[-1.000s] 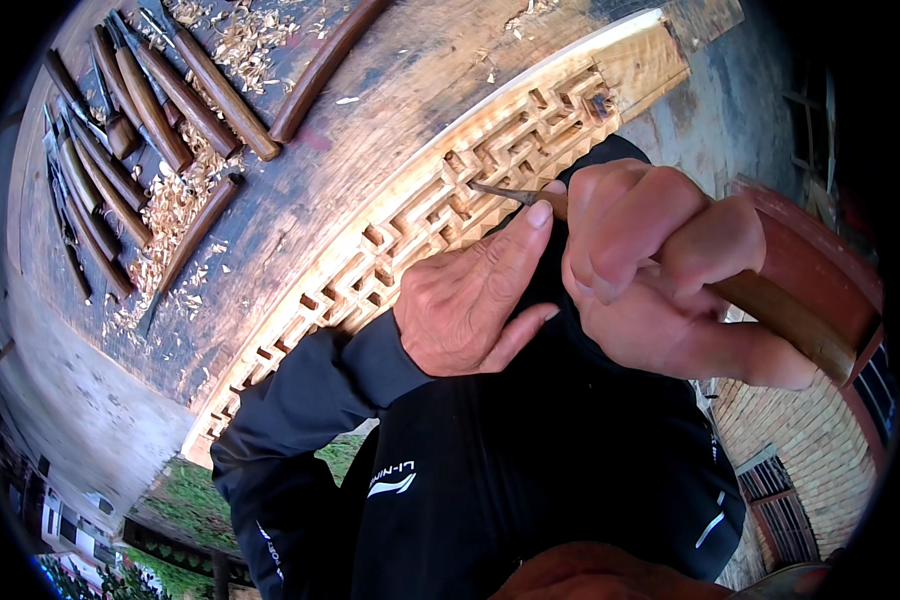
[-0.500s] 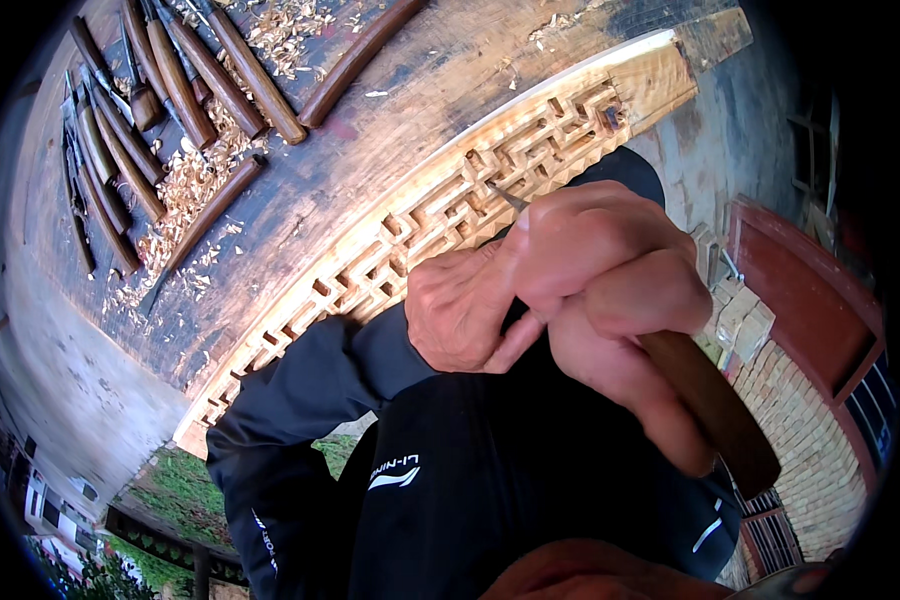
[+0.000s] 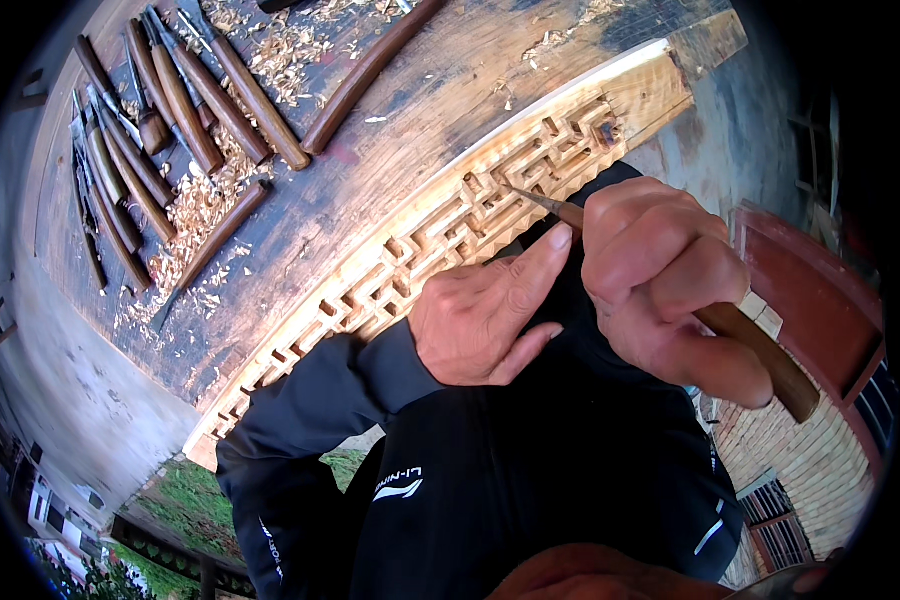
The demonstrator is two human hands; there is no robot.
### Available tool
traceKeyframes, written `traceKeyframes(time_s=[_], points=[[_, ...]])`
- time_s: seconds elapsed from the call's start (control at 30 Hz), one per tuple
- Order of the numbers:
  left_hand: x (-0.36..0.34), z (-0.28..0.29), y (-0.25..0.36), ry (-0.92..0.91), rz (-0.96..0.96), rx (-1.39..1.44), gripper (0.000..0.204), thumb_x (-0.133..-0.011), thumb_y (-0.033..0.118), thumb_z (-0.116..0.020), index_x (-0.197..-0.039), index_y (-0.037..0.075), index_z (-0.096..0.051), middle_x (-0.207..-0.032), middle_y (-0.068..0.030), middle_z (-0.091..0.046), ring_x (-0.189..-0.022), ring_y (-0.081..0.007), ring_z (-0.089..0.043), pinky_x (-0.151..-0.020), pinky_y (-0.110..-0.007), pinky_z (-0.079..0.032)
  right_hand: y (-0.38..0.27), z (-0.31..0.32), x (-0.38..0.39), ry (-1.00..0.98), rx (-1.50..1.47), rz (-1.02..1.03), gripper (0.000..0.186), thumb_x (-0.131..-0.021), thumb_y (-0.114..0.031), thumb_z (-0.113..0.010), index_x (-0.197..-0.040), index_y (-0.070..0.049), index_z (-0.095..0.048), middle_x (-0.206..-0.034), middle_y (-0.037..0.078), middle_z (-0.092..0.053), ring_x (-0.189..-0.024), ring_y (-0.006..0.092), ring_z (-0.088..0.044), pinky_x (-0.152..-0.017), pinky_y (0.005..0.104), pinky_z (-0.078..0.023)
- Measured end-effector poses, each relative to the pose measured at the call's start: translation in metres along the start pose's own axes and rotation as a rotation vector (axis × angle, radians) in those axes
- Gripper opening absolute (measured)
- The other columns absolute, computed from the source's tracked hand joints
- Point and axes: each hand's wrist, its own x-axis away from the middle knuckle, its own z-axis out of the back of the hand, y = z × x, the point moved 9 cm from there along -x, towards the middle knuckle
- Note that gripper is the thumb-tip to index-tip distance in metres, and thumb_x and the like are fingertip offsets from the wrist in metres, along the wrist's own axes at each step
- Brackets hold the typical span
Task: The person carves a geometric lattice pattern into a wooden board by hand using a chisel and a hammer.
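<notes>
1. Pale wood: one long board (image 3: 435,235), cut with angular fretwork; lies aslant along the near side of the worn workbench (image 3: 420,115).
2. Right hand (image 3: 660,290): fist closed around the brown-handled carving tool (image 3: 767,368), its slim blade (image 3: 538,200) directed at the fretwork.
3. Left hand (image 3: 485,320): open, nothing seen in its grasp; thumb and forefinger spread, the forefinger just beside the tool's shaft.
4. Hazard, flesh: a slip of the blade could nick that forefinger, so near does it lie.
5. Hazard, wood: excess pressure or sideways levering could split a thin rib between recesses.
6. Hazard, footing: the board might skid under a push, no clamp being visible.
7. Obscured: the tool's mid-length, inside the fist; the left hand's remaining fingers; part of the board's near edge, behind the left sleeve (image 3: 315,375).
8. Indistinct: whether the tip meets wood; whether forefinger and shaft touch; how firmly the left hand bears down.
9. Cut off: one long brown handle (image 3: 375,78), at the upper border.
</notes>
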Motion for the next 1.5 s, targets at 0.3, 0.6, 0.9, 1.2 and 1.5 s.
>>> traceKeyframes(time_s=[0.3,0.6,0.9,1.2,1.5], points=[[0.002,0.0,-0.001,-0.03,0.001,0.003,0.086,-0.085,0.012,-0.081,-0.16,-0.009,-0.044,-0.145,-0.0301,-0.065,-0.089,-0.0313,-0.079,-0.073,-0.038,-0.065,0.006,0.01,0.008,0.076,-0.145,-0.128,0.076,-0.097,-0.09,-0.045,-0.077,-0.016,-0.042,-0.079,0.008,-0.063,-0.05,0.0122,-0.043,-0.044,0.0246,-0.031],[0.003,-0.001,0.014,0.009,-0.144,-0.085,0.071,-0.088,0.011,-0.079,-0.153,-0.006,-0.055,-0.135,-0.022,-0.073,-0.071,-0.0191,-0.074,-0.058,-0.032,-0.058,-0.014,0.002,0.001,-0.026,-0.018,-0.087,0.07,-0.107,-0.076,-0.042,-0.077,-0.013,-0.043,-0.074,0.004,-0.064,-0.049,0.0138,-0.053,-0.046,0.0269,-0.04],[0.002,0.004,0.005,0.06,-0.056,0.029,0.083,-0.089,0.017,-0.081,-0.16,-0.009,-0.045,-0.133,-0.0242,-0.073,-0.078,-0.0281,-0.076,-0.067,-0.037,-0.061,-0.03,-0.012,0.001,-0.033,0.038,-0.037,0.052,-0.112,-0.06,-0.05,-0.091,-0.013,-0.044,-0.08,0.004,-0.067,-0.057,0.0139,-0.059,-0.053,0.0272,-0.044],[-0.005,0.003,0.007,-0.075,-0.078,0.066,0.094,-0.093,0.022,-0.077,-0.168,-0.008,-0.029,-0.168,-0.0311,-0.041,-0.116,-0.0338,-0.074,-0.09,-0.039,-0.062,-0.027,-0.004,-0.019,-0.159,0.004,-0.13,0.071,-0.1,-0.082,-0.053,-0.078,-0.015,-0.046,-0.079,0.003,-0.071,-0.055,0.0068,-0.061,-0.048,0.0194,-0.039],[0.0,0.002,0.002,-0.137,-0.036,0.083,0.097,-0.096,0.026,-0.079,-0.167,-0.011,-0.024,-0.163,-0.0316,-0.046,-0.123,-0.0395,-0.07,-0.1,-0.042,-0.059,-0.005,-0.023,-0.028,-0.301,-0.157,-0.188,0.077,-0.094,-0.086,-0.058,-0.073,-0.013,-0.044,-0.065,0.007,-0.068,-0.036,0.0076,-0.049,-0.033,0.0211,-0.034]])
